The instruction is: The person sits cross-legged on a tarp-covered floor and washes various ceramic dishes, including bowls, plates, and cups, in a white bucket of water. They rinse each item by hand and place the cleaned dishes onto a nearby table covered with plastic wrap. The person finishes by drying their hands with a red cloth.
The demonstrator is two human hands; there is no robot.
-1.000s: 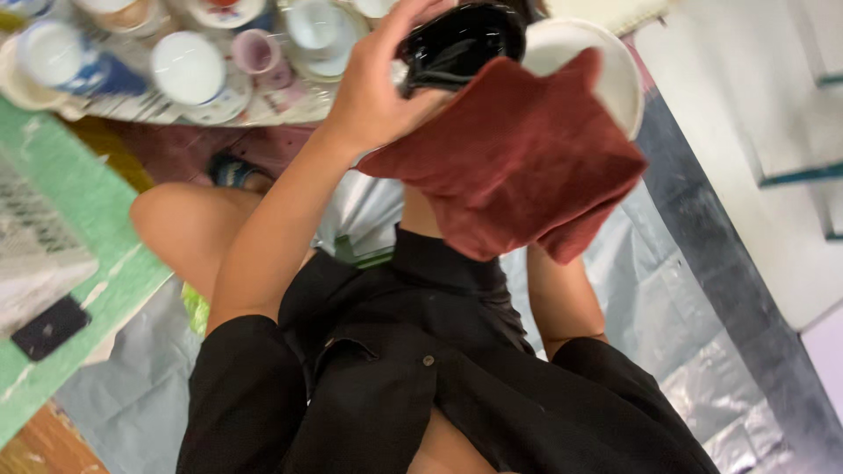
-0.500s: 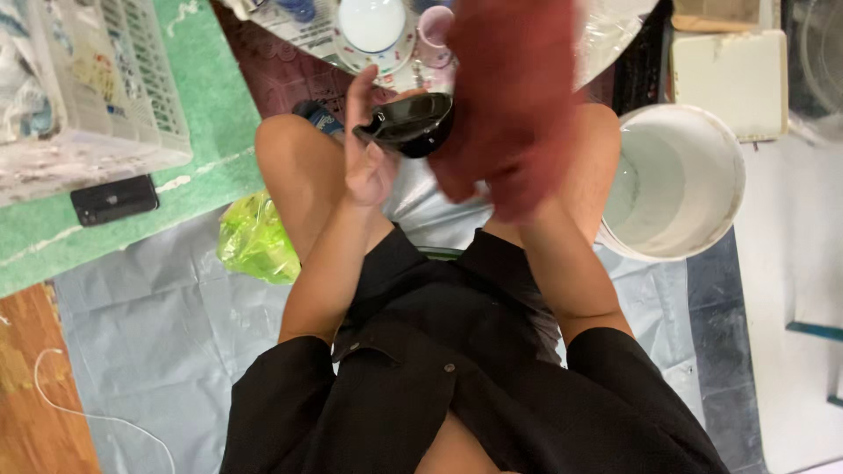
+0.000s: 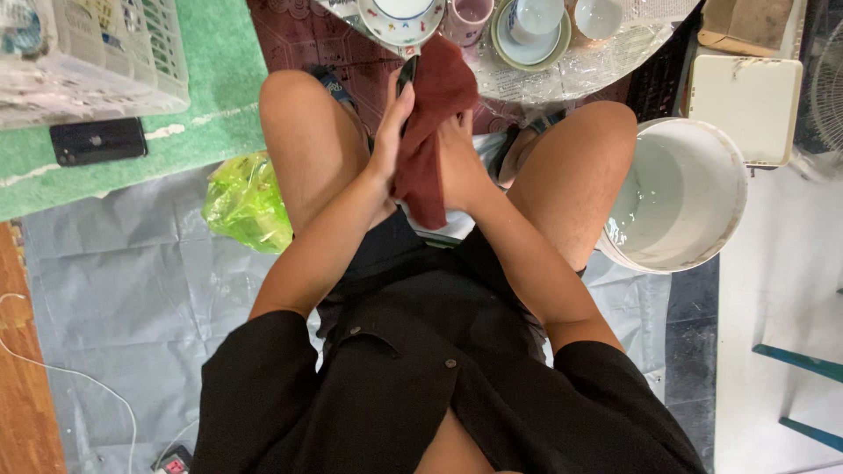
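- The left hand (image 3: 392,132) grips a dark dish (image 3: 407,74), seen edge-on, between the knees.
- The right hand (image 3: 458,162) is closed on a red cloth (image 3: 430,132) pressed against the dish.
- A white bucket (image 3: 702,158) stands beside the right knee.
- Cups (image 3: 537,17) sit ahead.

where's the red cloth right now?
Head view, top centre: the dark red cloth is between the left hand and right hand, wrapped around a black dish, just below the cups on the tray.
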